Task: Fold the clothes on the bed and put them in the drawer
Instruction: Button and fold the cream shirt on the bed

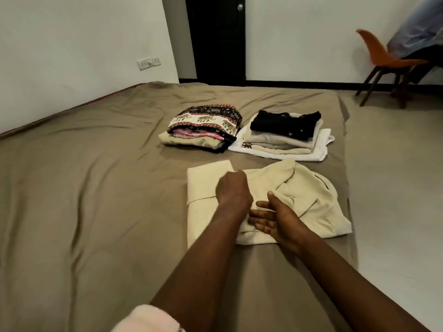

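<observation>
A cream garment (309, 197) lies partly folded on the brown bed (96, 188), near its right edge. My left hand (233, 189) is closed on a fold of the cream cloth at the garment's middle. My right hand (273, 218) lies flat and open on the garment's near part, fingers pointing left. Behind it sit two folded stacks: one topped by an elephant-print cloth (206, 119), the other topped by a black garment (285, 124) over beige and white pieces. No drawer is in view.
An orange chair (383, 61) stands on the pale floor at the right. A dark door (215, 37) is in the back wall. The bed's left side runs along a white wall with a switch plate (148, 63).
</observation>
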{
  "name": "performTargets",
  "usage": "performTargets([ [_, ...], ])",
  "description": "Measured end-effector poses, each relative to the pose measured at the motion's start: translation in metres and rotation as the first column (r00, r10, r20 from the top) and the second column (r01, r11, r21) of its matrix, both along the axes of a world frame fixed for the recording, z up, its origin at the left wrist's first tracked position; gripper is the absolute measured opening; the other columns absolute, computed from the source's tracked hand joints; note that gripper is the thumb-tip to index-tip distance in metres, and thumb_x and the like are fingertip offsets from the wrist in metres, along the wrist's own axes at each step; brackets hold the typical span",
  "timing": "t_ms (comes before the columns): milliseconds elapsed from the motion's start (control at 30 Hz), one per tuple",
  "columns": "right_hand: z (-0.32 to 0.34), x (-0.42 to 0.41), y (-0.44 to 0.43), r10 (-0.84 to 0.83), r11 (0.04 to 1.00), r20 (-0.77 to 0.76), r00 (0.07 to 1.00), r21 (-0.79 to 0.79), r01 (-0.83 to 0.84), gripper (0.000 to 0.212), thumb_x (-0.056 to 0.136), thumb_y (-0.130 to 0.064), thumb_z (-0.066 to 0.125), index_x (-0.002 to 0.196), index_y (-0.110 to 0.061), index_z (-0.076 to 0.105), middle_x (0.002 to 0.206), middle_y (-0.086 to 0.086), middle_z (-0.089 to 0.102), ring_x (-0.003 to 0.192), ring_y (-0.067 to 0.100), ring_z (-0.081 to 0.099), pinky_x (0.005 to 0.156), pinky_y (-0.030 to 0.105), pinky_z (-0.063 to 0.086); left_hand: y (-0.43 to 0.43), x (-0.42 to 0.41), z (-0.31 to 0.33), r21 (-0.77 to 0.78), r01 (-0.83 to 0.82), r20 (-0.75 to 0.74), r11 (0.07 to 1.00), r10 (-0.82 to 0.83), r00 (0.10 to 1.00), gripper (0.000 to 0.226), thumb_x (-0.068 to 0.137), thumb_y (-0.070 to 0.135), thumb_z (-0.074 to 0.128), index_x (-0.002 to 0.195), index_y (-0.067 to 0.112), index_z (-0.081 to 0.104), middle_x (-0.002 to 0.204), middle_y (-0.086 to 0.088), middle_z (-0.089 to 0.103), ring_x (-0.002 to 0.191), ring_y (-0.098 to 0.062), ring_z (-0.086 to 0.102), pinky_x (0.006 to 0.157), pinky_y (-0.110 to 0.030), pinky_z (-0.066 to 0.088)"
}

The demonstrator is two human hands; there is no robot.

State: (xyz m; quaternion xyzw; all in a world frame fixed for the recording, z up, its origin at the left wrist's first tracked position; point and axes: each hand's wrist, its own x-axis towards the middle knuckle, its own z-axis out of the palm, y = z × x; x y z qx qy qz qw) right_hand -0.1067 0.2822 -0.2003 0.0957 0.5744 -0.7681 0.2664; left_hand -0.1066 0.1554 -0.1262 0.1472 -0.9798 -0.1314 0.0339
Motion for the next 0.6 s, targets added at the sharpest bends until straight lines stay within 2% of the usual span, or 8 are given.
performTargets([
  [133,-0.003,-0.001,0.003,0.045,0.999,0.048,0.998,-0.022,-0.044,0.046,0.104,-0.052,0.049,0.118,-0.011,0.065,0.113,0.016,0.073,0.1,0.029,0.07,0.083,0.039,0.057,0.017,0.007,-0.029,0.229,0.019,0.011,0.973,-0.022,1.0,0.044,0.089,0.046,0.072,0.115,0.012,0.066,0.12,-0.011,0.068,0.115,-0.03,0.063,0.087,-0.034,0.049],
  [200,-0.002,0.0,-0.003,0.059,0.998,0.009,0.998,0.035,-0.059,0.043,0.101,-0.05,0.057,0.121,-0.014,0.067,0.115,0.015,0.074,0.1,0.03,0.072,0.076,0.037,0.059,0.003,0.021,-0.031,0.42,-0.067,-0.127,0.905,0.131,0.983,0.043,0.089,0.05,0.069,0.118,0.018,0.07,0.116,-0.002,0.072,0.113,-0.024,0.065,0.09,-0.032,0.049],
  [267,-0.004,0.006,-0.013,0.056,0.991,-0.061,0.997,0.125,-0.048,0.046,0.096,-0.046,0.068,0.124,-0.011,0.065,0.116,0.011,0.072,0.098,0.028,0.07,0.073,0.035,0.057,-0.026,0.038,-0.036,0.544,-0.194,-0.238,0.816,0.371,0.898,0.034,0.089,0.048,0.069,0.113,0.025,0.073,0.111,0.003,0.074,0.107,-0.021,0.067,0.085,-0.029,0.047],
  [333,-0.007,0.01,-0.022,0.038,0.958,-0.194,0.98,0.287,0.02,0.049,0.09,-0.034,0.079,0.13,-0.012,0.059,0.124,0.005,0.065,0.107,0.023,0.064,0.088,0.037,0.056,-0.06,0.057,-0.048,0.593,-0.317,-0.231,0.74,0.533,0.814,0.03,0.089,0.046,0.069,0.112,0.028,0.071,0.118,-0.002,0.071,0.11,-0.027,0.065,0.089,-0.033,0.048],
  [400,-0.008,0.012,-0.033,-0.013,0.959,-0.197,0.98,0.275,0.068,0.049,0.087,-0.005,0.079,0.13,-0.016,0.057,0.129,0.006,0.062,0.111,0.025,0.063,0.093,0.041,0.057,-0.085,0.074,-0.065,0.618,-0.403,-0.112,0.675,0.583,0.805,0.037,0.09,0.044,0.069,0.121,0.025,0.067,0.122,-0.005,0.068,0.114,-0.031,0.063,0.096,-0.038,0.048],
  [500,0.003,0.008,-0.038,-0.106,0.992,-0.01,0.994,0.07,0.106,0.051,0.085,0.017,0.067,0.126,-0.012,0.058,0.122,0.014,0.064,0.092,0.031,0.066,0.055,0.034,0.06,-0.106,0.086,-0.078,0.688,-0.428,0.011,0.587,0.581,0.814,0.043,0.09,0.04,0.071,0.126,0.017,0.065,0.109,0.0,0.065,0.114,-0.029,0.063,0.098,-0.035,0.047],
  [533,0.004,0.007,-0.035,-0.085,0.984,-0.061,0.995,0.154,0.094,0.053,0.085,0.013,0.069,0.129,-0.014,0.057,0.121,0.012,0.063,0.086,0.029,0.066,0.053,0.032,0.059,-0.11,0.086,-0.077,0.709,-0.422,0.028,0.566,0.575,0.818,0.046,0.088,0.046,0.072,0.122,0.016,0.066,0.107,0.0,0.066,0.111,-0.029,0.064,0.097,-0.035,0.049],
  [600,-0.002,0.008,-0.023,0.149,0.844,-0.29,0.945,0.536,0.031,0.064,0.083,-0.006,0.077,0.14,-0.02,0.052,0.122,0.006,0.062,0.089,0.027,0.066,0.073,0.037,0.061,-0.111,0.083,-0.076,0.726,-0.405,0.063,0.555,0.533,0.844,0.054,0.075,0.065,0.074,0.095,0.014,0.07,0.093,-0.003,0.071,0.091,-0.028,0.067,0.084,-0.036,0.054],
])
